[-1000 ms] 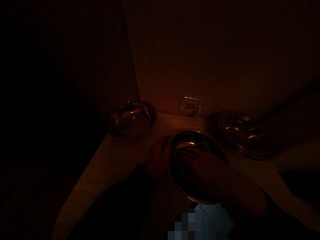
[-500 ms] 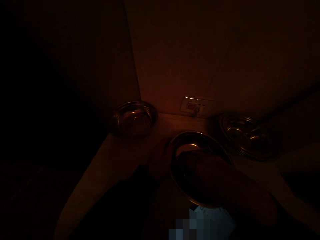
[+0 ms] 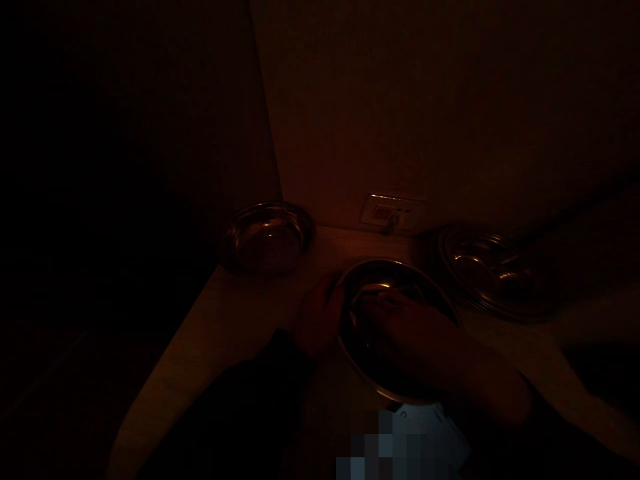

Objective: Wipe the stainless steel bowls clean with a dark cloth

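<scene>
In very dim light, a round metal bowl (image 3: 357,375) stands on the table in front of me, tilted a little in view. My left hand (image 3: 319,317) is at its left side, thumb by the rim and fingers against the outer wall. My right hand (image 3: 400,327) reaches into the bowl from the right, fingers bent downward near the inner far-left wall. Whatever those fingers hold is lost in the dark. The bowl's contents cannot be made out.
A shallow metal dish (image 3: 267,240) sits at the back left of the table (image 3: 200,347). Stacked metal plates with compartments (image 3: 493,270) are at the right. A wall socket (image 3: 394,212) with a plug is behind. A pale lit panel (image 3: 435,433) shows below.
My right hand has shifted slightly up and to the left inside the bowl. The bowl has moved slightly away from me; my left hand stays at its side.
</scene>
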`<state>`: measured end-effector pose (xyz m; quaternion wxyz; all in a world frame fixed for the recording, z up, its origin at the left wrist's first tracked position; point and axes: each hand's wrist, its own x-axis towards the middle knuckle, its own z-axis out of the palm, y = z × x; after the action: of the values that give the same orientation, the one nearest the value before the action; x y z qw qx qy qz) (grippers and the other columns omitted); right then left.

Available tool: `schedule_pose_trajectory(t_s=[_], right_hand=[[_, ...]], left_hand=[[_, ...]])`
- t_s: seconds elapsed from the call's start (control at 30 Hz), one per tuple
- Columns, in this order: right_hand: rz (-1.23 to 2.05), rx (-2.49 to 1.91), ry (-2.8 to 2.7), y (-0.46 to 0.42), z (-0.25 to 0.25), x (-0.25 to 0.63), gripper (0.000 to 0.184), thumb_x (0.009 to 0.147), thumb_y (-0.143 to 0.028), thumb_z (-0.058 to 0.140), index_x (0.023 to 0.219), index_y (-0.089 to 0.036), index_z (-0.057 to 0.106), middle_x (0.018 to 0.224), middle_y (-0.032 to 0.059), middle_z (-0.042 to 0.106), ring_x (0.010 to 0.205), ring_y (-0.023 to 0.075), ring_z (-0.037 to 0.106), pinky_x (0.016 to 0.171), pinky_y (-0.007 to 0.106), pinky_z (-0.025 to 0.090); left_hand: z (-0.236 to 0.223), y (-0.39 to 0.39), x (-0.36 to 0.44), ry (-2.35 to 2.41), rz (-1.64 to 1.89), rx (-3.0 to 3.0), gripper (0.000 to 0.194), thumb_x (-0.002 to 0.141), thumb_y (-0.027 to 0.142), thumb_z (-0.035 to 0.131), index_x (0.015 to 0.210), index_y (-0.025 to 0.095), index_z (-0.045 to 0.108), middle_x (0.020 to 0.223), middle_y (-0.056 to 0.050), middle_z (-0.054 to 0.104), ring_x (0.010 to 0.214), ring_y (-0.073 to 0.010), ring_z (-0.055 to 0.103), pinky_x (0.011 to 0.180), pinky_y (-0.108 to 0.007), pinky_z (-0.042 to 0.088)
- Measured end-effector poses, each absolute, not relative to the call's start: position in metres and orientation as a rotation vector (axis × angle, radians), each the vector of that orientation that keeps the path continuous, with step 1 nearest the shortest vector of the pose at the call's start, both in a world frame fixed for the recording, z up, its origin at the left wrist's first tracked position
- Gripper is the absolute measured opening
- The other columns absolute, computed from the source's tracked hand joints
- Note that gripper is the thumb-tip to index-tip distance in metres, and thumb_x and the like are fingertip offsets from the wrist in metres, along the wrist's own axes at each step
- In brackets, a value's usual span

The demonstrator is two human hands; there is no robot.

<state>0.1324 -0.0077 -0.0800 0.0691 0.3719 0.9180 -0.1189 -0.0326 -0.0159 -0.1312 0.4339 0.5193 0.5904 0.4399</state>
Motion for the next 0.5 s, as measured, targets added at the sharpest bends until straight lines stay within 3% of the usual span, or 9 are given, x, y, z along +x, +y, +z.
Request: schedule_pose_trajectory(t_s=[0.2, 0.5], right_hand=[[-0.467, 1.098, 2.751, -0.003, -0.080, 0.137, 0.031, 0.088, -0.019, 0.043, 0.114, -0.017, 0.061, 0.119, 0.0117, 0.063, 0.106, 0.0254, 0.059, 0.088, 0.041, 0.049], [-0.599, 0.994, 2.806, -0.001, -0.070, 0.159, 0.059, 0.086, -0.023, 0.050, 0.143, -0.021, 0.036, 0.148, 0.0074, 0.036, 0.132, 0.0242, 0.039, 0.105, 0.041, 0.039]], left_hand=[[-0.132, -0.015, -0.032, 1.462, 1.087, 1.289, 0.033, 0.089, 0.027, 0.039, 0.112, 0.017, 0.061, 0.109, -0.006, 0.068, 0.100, -0.0192, 0.062, 0.091, -0.032, 0.045], [-0.132, -0.017, -0.032, 1.510, 1.118, 1.266, 0.033, 0.088, 0.027, 0.039, 0.111, 0.017, 0.061, 0.111, -0.006, 0.068, 0.101, -0.0201, 0.061, 0.092, -0.034, 0.045]])
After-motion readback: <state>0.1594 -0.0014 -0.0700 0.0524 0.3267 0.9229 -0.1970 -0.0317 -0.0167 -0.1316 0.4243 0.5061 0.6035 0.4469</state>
